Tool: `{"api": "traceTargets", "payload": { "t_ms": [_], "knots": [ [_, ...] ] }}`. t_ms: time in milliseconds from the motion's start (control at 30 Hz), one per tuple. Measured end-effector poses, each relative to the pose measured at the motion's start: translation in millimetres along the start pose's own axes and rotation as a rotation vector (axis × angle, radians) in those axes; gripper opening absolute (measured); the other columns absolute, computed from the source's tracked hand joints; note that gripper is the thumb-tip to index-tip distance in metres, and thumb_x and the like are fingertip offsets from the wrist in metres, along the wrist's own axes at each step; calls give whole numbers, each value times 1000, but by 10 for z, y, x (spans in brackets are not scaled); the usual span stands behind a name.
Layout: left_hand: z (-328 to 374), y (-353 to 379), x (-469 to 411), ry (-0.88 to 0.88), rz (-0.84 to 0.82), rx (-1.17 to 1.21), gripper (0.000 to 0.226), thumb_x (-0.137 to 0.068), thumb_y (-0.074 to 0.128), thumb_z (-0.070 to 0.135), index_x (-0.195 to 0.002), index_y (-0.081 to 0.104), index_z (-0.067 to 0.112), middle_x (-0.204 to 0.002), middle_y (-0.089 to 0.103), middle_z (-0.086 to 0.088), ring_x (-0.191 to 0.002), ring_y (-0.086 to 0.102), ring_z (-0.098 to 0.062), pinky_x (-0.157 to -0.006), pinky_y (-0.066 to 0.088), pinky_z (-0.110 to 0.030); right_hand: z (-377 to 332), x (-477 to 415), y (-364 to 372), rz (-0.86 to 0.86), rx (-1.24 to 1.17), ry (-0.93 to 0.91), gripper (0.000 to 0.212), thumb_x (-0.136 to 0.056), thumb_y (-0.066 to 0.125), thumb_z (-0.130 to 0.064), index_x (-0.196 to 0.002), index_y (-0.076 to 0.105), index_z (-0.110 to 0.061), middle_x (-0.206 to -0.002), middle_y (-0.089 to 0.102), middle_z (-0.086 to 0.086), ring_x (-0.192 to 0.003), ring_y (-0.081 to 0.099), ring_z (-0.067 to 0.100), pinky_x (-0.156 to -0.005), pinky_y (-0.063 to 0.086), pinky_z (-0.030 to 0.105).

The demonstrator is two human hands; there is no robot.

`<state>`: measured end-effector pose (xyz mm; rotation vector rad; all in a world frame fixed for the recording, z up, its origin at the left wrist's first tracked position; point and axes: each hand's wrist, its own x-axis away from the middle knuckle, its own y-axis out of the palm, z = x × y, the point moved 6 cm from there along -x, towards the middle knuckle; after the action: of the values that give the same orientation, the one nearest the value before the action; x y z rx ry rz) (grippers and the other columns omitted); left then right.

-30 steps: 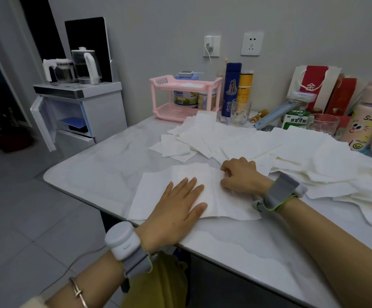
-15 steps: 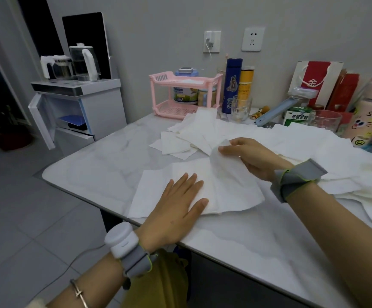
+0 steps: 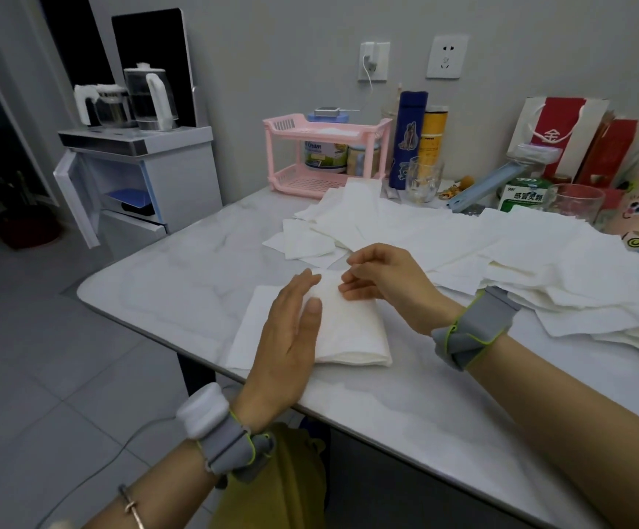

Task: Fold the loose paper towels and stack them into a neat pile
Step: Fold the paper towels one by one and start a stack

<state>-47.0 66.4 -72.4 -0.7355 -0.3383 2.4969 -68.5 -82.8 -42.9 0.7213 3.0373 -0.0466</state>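
**A soft fold at the near edge of the marble table**

The paper towel [image 3: 352, 334] lies close to the near rim of the table [image 3: 180, 284], a smooth white slab with faint grey veins and a rounded corner. The sheet is doubled over on itself. Its right side bulges in a puffy, rounded fold, and a single thin layer runs out flat to the left. The paper looks matte and lightly quilted.

The left hand [image 3: 291, 330] stands on its edge across the sheet with its fingers straight and together. The thumb lies on the doubled part.

The right hand [image 3: 379, 280] hovers at the far end of the fold with its fingers loosely curled and their tips at the paper. I cannot tell whether they pinch it or only touch it. Each wrist wears a grey fabric band trimmed in yellow-green.

Behind and to the right, the loose paper towels [image 3: 501, 253] sprawl in overlapping, crumpled squares. Beyond them, by the wall, stand a slatted pink plastic rack [image 3: 329, 147], a clear drinking glass [image 3: 422, 181] and a tall blue flask [image 3: 409, 139].
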Motion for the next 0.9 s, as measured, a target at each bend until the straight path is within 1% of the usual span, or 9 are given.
{"api": "traceTargets", "payload": {
  "t_ms": [67,133,200,267,333,467,633,767,900],
  "knots": [
    [5,52,-10,53,-88,-102,28,-93,35,50,-118,44,43,-138,34,26,-135,16,10,-109,10,-7,-14,-68,-122,73,25,-43,19,-86,48,11,-80,54,-5,-73,60,14,-61,59,20,-55,53,23],
    [-39,127,-3,81,-188,-221,32,-94,43,43,-125,44,39,-142,29,22,-138,6,7,-115,3,-20,-14,-149,-348,201,231,-139,18,-84,52,9,-81,56,-8,-82,61,16,-68,57,21,-63,50,26],
    [-105,204,-1,71,-286,-335,42,-95,46,39,-136,40,34,-148,22,20,-137,-1,7,-116,-3,-23,-19,-206,-593,310,645,-249,15,-85,52,3,-95,60,-6,-99,62,15,-88,57,25,-78,43,30],
    [-171,264,-1,51,-353,-429,47,-96,42,42,-141,33,34,-153,17,16,-139,-2,3,-114,-5,-23,75,-273,-781,306,1055,-256,28,-88,50,-4,-115,55,-4,-118,57,15,-108,51,30,-90,37,33],
    [-190,287,0,43,-371,-470,48,-96,40,43,-143,31,34,-155,15,14,-142,-1,-1,-114,-4,-23,207,-324,-908,235,1227,-188,40,-91,49,-10,-130,45,-8,-132,49,14,-120,44,32,-96,30,35],
    [-176,299,11,50,-368,-490,48,-97,38,42,-143,30,34,-155,14,14,-142,-1,-1,-113,-5,-21,280,-353,-969,198,1289,-156,42,-94,46,-15,-135,40,-11,-136,48,10,-124,44,29,-98,30,36],
    [-166,304,16,54,-370,-509,48,-97,38,42,-144,30,33,-155,14,14,-142,-1,-2,-112,-5,-21,204,-357,-940,289,1431,-261,27,-95,44,-15,-116,60,-8,-117,60,12,-110,52,32,-88,34,38],
    [-180,295,19,39,-372,-506,48,-97,37,44,-143,31,33,-155,15,14,-142,-2,-2,-114,-5,-24,81,-307,-983,381,1152,-325,24,-93,49,-12,-106,68,-3,-110,66,16,-103,57,34,-90,41,39],
    [-159,286,14,24,-392,-442,67,-84,12,74,-142,25,43,-155,12,18,-139,-13,5,-113,-20,-30,-212,-219,-1054,608,812,-399,23,-92,54,-16,-105,68,-3,-106,66,12,-95,58,27,-79,36,23]
  ]
}}
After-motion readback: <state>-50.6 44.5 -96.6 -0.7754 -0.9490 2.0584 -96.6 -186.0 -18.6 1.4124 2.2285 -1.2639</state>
